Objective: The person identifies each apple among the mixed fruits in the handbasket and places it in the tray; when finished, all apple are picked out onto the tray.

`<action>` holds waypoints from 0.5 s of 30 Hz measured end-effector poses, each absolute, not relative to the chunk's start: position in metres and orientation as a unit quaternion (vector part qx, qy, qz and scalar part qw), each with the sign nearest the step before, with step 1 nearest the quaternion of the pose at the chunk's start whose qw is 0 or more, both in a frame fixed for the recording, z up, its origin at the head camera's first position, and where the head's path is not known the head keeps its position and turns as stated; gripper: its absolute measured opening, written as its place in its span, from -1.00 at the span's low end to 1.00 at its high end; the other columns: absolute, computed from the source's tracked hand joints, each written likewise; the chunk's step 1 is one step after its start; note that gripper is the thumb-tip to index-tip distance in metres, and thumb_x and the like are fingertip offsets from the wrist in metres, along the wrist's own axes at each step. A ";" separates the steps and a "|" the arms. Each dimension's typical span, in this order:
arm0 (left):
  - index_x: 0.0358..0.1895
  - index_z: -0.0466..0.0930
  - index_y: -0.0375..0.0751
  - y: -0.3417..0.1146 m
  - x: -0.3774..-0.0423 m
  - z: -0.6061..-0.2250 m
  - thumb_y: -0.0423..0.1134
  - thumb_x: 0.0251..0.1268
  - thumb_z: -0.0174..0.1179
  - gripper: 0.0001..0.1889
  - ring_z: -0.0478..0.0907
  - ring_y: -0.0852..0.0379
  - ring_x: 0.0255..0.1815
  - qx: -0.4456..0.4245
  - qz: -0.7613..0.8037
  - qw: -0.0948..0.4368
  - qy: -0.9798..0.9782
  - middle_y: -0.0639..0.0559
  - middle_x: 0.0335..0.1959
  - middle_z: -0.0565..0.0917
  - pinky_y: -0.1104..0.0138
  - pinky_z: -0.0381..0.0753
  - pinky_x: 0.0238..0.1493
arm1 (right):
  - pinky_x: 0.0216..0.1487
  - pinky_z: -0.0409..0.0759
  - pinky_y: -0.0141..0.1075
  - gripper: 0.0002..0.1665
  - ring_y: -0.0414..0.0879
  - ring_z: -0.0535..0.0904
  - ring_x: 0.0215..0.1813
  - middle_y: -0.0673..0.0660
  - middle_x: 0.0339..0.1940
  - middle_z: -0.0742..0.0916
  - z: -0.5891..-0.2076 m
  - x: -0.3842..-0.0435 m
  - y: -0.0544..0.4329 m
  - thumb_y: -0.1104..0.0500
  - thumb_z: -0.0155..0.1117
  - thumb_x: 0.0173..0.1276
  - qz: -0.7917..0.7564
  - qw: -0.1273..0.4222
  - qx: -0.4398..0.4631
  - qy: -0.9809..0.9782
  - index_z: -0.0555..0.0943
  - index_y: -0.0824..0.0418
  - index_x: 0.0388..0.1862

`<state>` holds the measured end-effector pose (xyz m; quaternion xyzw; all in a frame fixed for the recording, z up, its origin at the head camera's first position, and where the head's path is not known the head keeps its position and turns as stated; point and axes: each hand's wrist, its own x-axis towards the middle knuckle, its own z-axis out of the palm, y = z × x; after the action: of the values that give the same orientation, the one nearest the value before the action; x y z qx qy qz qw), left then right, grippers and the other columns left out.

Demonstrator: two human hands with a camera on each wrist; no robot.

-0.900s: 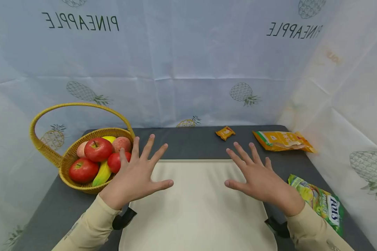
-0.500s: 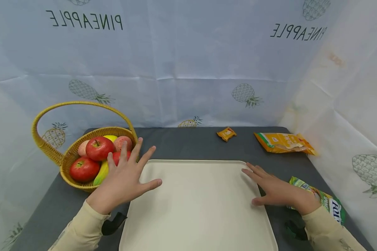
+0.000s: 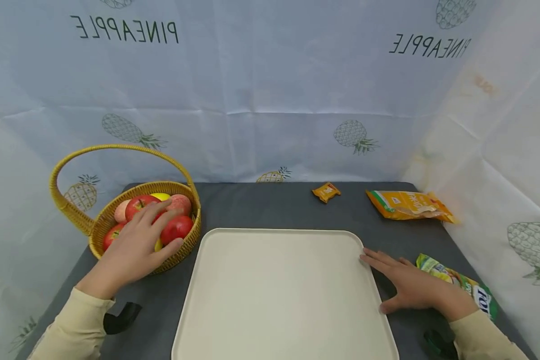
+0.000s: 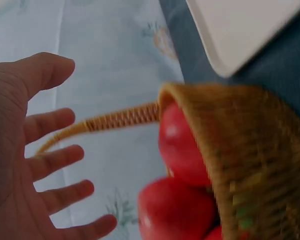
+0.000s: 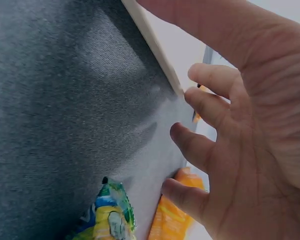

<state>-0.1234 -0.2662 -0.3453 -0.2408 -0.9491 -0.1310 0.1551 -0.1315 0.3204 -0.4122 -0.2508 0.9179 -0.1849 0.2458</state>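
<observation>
My left hand point(image 3: 135, 245) hovers over the yellow wicker basket point(image 3: 194, 242) at the left, its fingers spread and slightly bent. The basket holds red apples point(image 3: 177, 229), a pinkish fruit point(image 3: 181, 204) and a yellow fruit partly covered by the hand. In the left wrist view the fingers point(image 4: 65, 155) hold nothing, and the red fruit point(image 4: 177, 207) lies apart from them. My right hand point(image 3: 416, 287) is at the right edge of the cream tray point(image 3: 279, 290), fingers loosely extended. Whether its fingertips touch the rim I cannot tell. Nothing is in its grasp.
A small orange packet point(image 3: 326, 192) lies behind the tray. An orange bag point(image 3: 409, 205) and a green snack bag point(image 3: 483, 300) lie on the right of the dark tabletop point(image 3: 261, 205). The arched basket handle point(image 3: 69, 212) rises at the left. Pineapple-print cloth surrounds the table.
My left hand has moved left from the tray's side to over the basket. My right hand has moved right and lower, from above the tray to its right edge.
</observation>
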 end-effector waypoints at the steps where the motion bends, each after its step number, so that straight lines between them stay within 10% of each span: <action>1: 0.37 0.45 -0.24 -0.273 -0.125 -0.344 -0.11 0.18 0.46 -0.30 0.24 -0.38 0.37 -0.238 -0.131 0.159 -0.949 -0.31 0.41 0.33 -0.37 0.40 0.13 | 0.27 -0.10 0.58 0.39 0.41 0.09 0.55 0.31 0.65 0.10 -0.413 -0.131 0.321 -0.36 0.56 0.01 -0.185 0.245 -0.250 0.918 0.09 0.18 0.66; 15: 0.39 0.35 -0.33 -0.341 -0.169 -0.345 -0.08 0.25 0.45 -0.26 0.17 -0.58 0.34 -0.180 -0.160 0.052 -0.969 -0.48 0.47 0.17 -0.47 0.28 0.15 | 0.18 -0.04 0.64 0.29 0.49 0.01 0.55 0.28 0.66 0.10 -0.415 -0.124 0.326 -0.36 0.48 0.09 -0.181 0.239 -0.275 0.914 0.16 0.20 0.64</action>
<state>-0.1688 -0.3405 -0.3454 -0.1798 -0.9692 -0.1604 0.0515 -0.1239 0.3265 -0.4154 -0.2751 0.9136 -0.1805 0.2390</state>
